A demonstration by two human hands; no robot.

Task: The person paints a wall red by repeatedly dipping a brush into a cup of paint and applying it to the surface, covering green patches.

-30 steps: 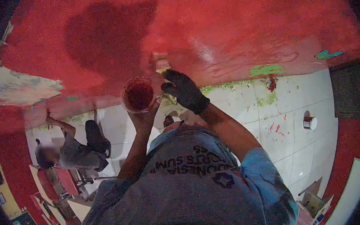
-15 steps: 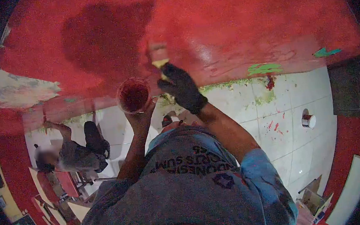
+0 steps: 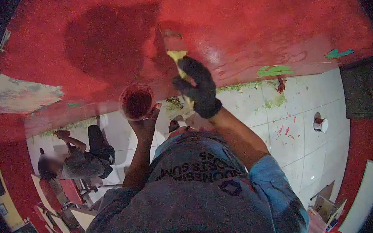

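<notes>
In my right hand point(image 3: 198, 86), which wears a black glove, is a paintbrush point(image 3: 174, 42) with a yellowish handle. Its bristles point up against the red wall point(image 3: 240, 18); whether they touch it I cannot quite tell. My left hand point(image 3: 145, 124) is bare and wrapped round a cup of red paint point(image 3: 137, 102), held below the brush and to its left. The cup's open top faces me. A dark shadow falls on the wall above the cup.
A person point(image 3: 81, 161) crouches at the left near the wall. Chairs point(image 3: 71, 191) stand behind that person. On the white tiled floor point(image 3: 258, 128) are red and green paint spots and a small white-topped can point(image 3: 320, 125). Green point(image 3: 275, 70) and whitish point(image 3: 22, 93) patches mark the wall.
My right hand has shifted to the right with the paintbrush, and the brush has tilted. My left hand and the cup are nearly where they were. The crouching person's arm has moved.
</notes>
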